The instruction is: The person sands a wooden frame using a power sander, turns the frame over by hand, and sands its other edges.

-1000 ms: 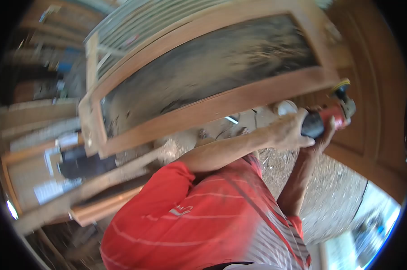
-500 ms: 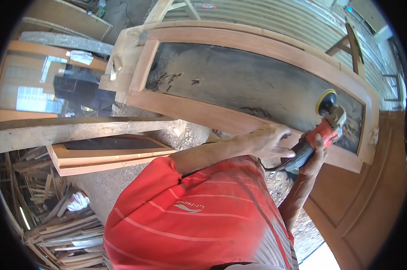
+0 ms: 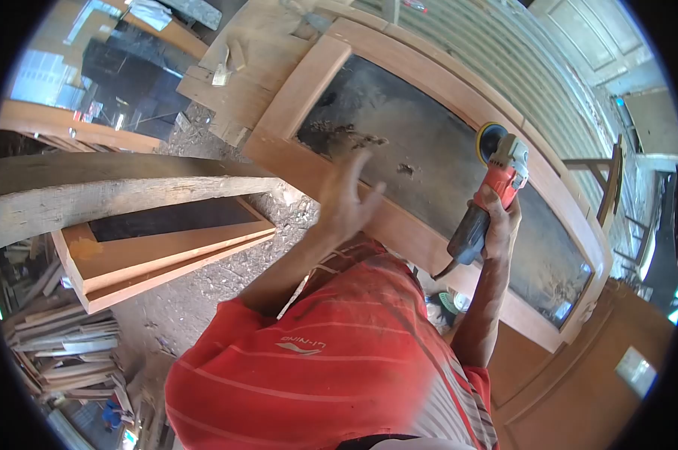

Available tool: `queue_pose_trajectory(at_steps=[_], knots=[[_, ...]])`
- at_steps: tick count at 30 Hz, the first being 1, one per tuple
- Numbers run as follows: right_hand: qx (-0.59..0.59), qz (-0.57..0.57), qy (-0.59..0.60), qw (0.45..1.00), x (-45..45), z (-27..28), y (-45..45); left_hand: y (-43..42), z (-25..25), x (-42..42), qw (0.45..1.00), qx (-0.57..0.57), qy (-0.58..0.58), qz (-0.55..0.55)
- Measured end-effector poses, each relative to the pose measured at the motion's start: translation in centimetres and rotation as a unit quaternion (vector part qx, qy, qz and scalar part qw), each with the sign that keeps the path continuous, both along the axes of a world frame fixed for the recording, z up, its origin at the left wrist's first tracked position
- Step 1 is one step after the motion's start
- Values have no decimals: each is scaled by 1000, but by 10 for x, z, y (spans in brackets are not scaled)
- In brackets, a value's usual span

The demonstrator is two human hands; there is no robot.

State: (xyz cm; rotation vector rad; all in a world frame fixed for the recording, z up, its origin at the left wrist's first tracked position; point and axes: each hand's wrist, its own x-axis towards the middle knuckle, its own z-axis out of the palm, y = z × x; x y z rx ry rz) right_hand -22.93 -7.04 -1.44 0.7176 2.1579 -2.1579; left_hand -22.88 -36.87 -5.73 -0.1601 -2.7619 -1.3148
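My right hand (image 3: 498,225) is wrapped round a red and black angle grinder (image 3: 499,182), whose yellow-edged round pad (image 3: 489,142) points up and away from me over the framed panel. My left hand (image 3: 348,196) is empty with its fingers spread, slightly blurred, above the near edge of the wooden frame (image 3: 410,232). Within that frame lies a dark, dusty panel (image 3: 421,135) with small heaps of debris on it. The grinder's cord leaves the rear of its body near my shirt.
A thick wooden beam (image 3: 129,187) lies at the left above another framed panel (image 3: 166,247). Stacked wood scraps (image 3: 69,345) are at the lower left. Corrugated sheeting (image 3: 496,60) stands behind the frame. A brown door (image 3: 579,367) is at the lower right.
My left hand has come off the grinder and moved left with its fingers spread. My right hand has carried the grinder left, over the framed panel. The view has turned.
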Motion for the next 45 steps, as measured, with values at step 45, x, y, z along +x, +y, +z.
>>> queue_pose_trajectory(at_steps=[45], knots=[[200, 386, 69, 898, -3, 11, -290, -105, -3, 54, 728, 656, -192, 53]])
